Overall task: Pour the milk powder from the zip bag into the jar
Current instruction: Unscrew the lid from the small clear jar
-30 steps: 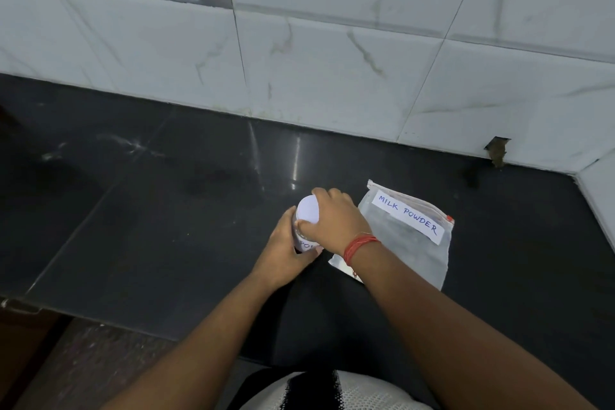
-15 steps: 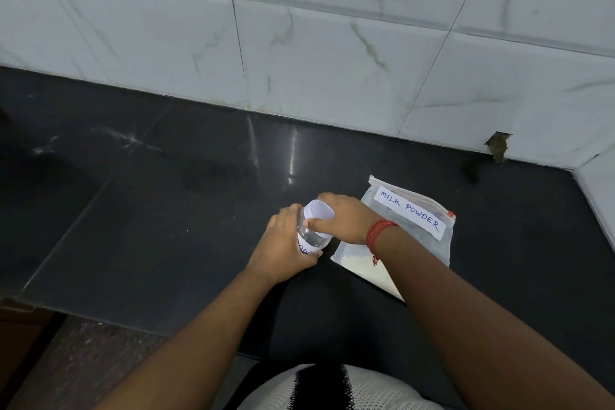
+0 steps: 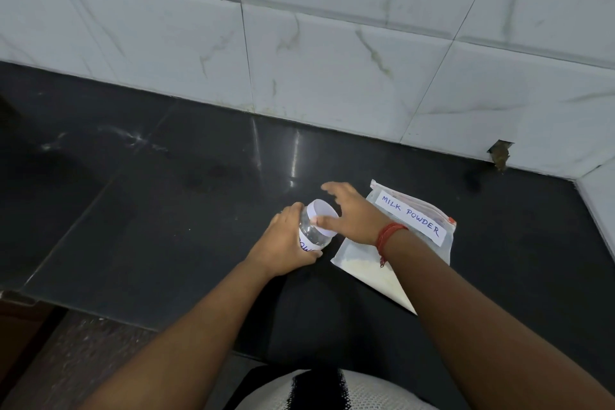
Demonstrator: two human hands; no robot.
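A small clear jar [image 3: 312,236] with a white lid [image 3: 321,210] and a paper label stands on the black counter [image 3: 166,210]. My left hand [image 3: 283,246] is wrapped around the jar's body. My right hand [image 3: 356,216] hovers at the lid with its fingers spread and blurred; only the thumb touches the lid's near rim. Right of the jar lies the zip bag [image 3: 409,230] flat on the counter, labelled MILK POWDER, with pale powder gathered in its near corner [image 3: 369,268]. My right wrist and forearm cover part of the bag.
A white marble-tiled wall [image 3: 332,70] runs along the back of the counter and turns at the right corner. The counter's front edge [image 3: 100,313] is near my body. A small chipped hole [image 3: 499,155] sits at the wall's base.
My right hand has loosened from the lid: its fingers, earlier closed over the top, are now spread out beyond it. My left hand stays on the jar.
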